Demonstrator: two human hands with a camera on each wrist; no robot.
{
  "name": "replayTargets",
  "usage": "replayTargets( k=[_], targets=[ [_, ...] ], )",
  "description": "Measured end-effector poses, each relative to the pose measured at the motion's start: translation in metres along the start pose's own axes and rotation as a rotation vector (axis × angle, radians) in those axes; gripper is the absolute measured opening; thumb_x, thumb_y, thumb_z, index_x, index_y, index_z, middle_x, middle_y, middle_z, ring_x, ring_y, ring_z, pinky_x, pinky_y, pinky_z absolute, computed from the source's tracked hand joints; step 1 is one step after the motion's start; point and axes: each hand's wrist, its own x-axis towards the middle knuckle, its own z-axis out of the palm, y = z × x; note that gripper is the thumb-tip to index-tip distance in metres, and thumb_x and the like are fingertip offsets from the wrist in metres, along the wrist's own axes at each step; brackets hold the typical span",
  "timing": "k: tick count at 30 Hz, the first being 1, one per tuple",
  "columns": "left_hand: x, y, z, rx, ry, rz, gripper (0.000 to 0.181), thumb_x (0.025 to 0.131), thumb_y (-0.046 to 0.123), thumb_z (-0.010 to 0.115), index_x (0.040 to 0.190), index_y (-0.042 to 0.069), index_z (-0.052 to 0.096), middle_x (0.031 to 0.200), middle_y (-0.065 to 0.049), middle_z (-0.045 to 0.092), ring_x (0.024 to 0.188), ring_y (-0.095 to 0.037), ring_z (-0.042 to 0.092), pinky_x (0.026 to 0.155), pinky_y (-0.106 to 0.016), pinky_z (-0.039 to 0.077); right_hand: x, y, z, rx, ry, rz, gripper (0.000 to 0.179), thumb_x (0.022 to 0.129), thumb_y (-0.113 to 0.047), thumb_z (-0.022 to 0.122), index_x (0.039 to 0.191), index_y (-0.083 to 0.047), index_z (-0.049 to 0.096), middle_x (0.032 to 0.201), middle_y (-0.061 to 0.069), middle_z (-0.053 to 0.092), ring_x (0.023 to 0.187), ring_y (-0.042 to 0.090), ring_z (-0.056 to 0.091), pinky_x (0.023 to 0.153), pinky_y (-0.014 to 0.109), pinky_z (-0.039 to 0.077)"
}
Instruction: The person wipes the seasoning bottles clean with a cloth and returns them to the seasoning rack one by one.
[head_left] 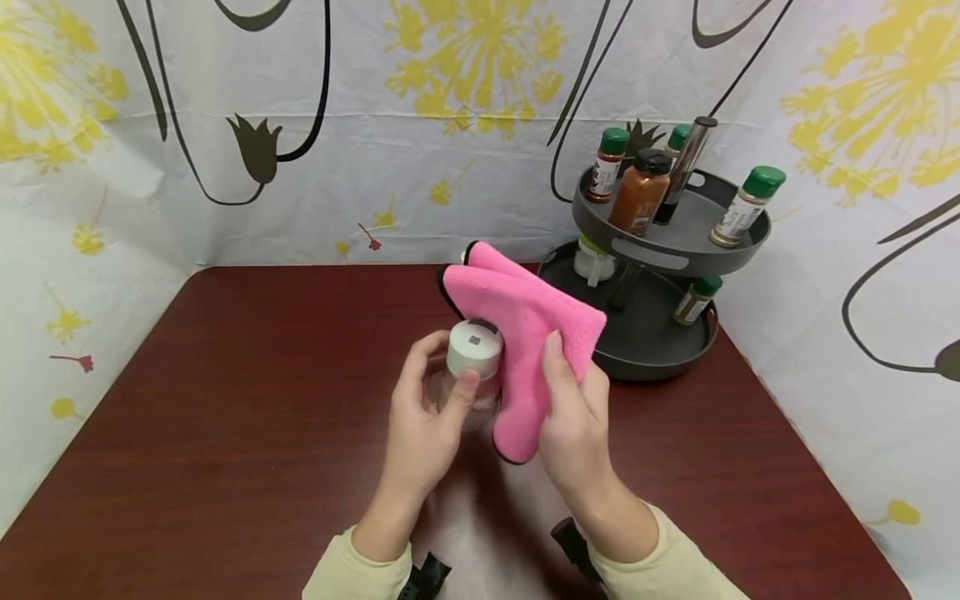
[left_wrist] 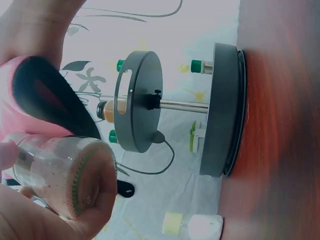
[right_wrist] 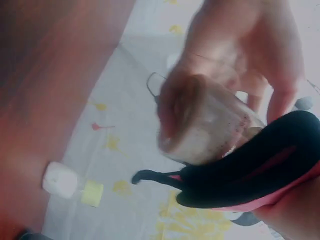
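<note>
My left hand (head_left: 427, 408) grips a clear jar with a white lid (head_left: 475, 348), thumb in front and fingers round its far side. In the left wrist view the see-through body of the jar (left_wrist: 65, 170) shows small specks on its wall, and fingers lie under its base. My right hand (head_left: 577, 417) holds a folded pink cloth (head_left: 525, 325) with black edging, the thumb pressed on its face. The cloth lies along the right side of the jar. Both are held up over the dark red table (head_left: 225, 433).
A grey two-tier turntable (head_left: 652, 367) stands at the back right. Its upper tier carries several green-capped spice jars (head_left: 746, 208) and an orange bottle with a dark cap (head_left: 641, 192). A white bottle with a yellow cap (right_wrist: 62, 180) stands near the back edge, mostly hidden in the head view.
</note>
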Motion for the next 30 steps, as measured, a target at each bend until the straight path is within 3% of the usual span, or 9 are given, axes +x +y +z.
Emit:
replayTargets(
  k=[3,6,11,15,18,23,26,30],
  targets=[
    [0.000,0.001,0.000,-0.017,0.006,0.021,0.046,0.100,0.007,0.072,0.143,0.006,0.055,0.127,-0.013,0.063,0.107,-0.018,0.067,0.084,-0.029,0.063,-0.002,0.000,0.002,0.001,0.011,-0.016,0.040,0.115,-0.028,0.040,0.117,0.006,0.063,0.096,0.008,0.067,0.090,0.020,0.066,0.081,0.028,0.055],
    [0.002,0.002,0.000,0.008,0.038,0.058,0.044,0.101,0.008,0.072,0.142,0.005,0.057,0.127,-0.014,0.065,0.110,-0.019,0.066,0.090,-0.025,0.060,-0.004,0.012,0.004,-0.005,0.005,0.041,0.040,0.115,-0.029,0.041,0.118,0.004,0.064,0.095,0.009,0.068,0.087,0.020,0.067,0.079,0.029,0.056],
    [0.004,0.004,-0.004,-0.017,0.110,0.051,0.042,0.101,0.004,0.069,0.142,0.001,0.057,0.126,-0.011,0.064,0.112,-0.017,0.063,0.100,-0.021,0.052,-0.009,0.038,0.007,0.020,-0.059,0.249,0.041,0.116,-0.033,0.042,0.124,0.000,0.065,0.092,0.011,0.068,0.078,0.019,0.068,0.074,0.030,0.059],
    [0.004,0.006,-0.005,-0.022,0.127,0.031,0.042,0.102,0.004,0.068,0.142,0.001,0.057,0.129,-0.010,0.063,0.112,-0.018,0.062,0.102,-0.021,0.050,-0.010,0.047,0.011,0.075,-0.102,0.373,0.044,0.116,-0.035,0.042,0.136,-0.003,0.063,0.112,0.013,0.071,0.092,0.014,0.069,0.082,0.027,0.059],
    [0.003,0.003,-0.004,0.034,0.111,0.019,0.043,0.102,0.008,0.069,0.144,0.006,0.058,0.131,-0.010,0.065,0.113,-0.020,0.062,0.099,-0.023,0.052,-0.007,0.041,0.011,0.018,-0.104,0.335,0.041,0.116,-0.032,0.041,0.136,-0.004,0.064,0.109,0.017,0.069,0.090,0.015,0.067,0.081,0.026,0.057],
    [-0.001,-0.002,-0.001,0.091,0.063,-0.050,0.044,0.102,0.015,0.072,0.144,0.013,0.058,0.130,-0.009,0.066,0.116,-0.023,0.061,0.092,-0.028,0.057,0.000,0.016,0.008,-0.057,-0.039,0.152,0.039,0.116,-0.029,0.041,0.126,-0.001,0.065,0.096,0.013,0.065,0.084,0.020,0.064,0.077,0.028,0.054],
    [0.000,-0.003,0.000,0.080,0.033,-0.103,0.044,0.102,0.018,0.072,0.144,0.013,0.057,0.130,-0.010,0.065,0.113,-0.022,0.062,0.093,-0.030,0.057,0.002,0.006,0.009,-0.023,0.009,0.048,0.039,0.115,-0.028,0.042,0.121,0.004,0.064,0.096,0.011,0.066,0.086,0.019,0.064,0.080,0.027,0.053],
    [0.000,-0.006,-0.001,0.043,0.015,-0.150,0.049,0.099,0.015,0.075,0.145,0.014,0.059,0.129,-0.010,0.067,0.113,-0.019,0.064,0.096,-0.027,0.056,-0.001,0.011,0.012,-0.044,-0.022,-0.006,0.036,0.115,-0.023,0.043,0.116,0.006,0.064,0.093,0.010,0.064,0.085,0.017,0.064,0.080,0.026,0.054]
  ],
)
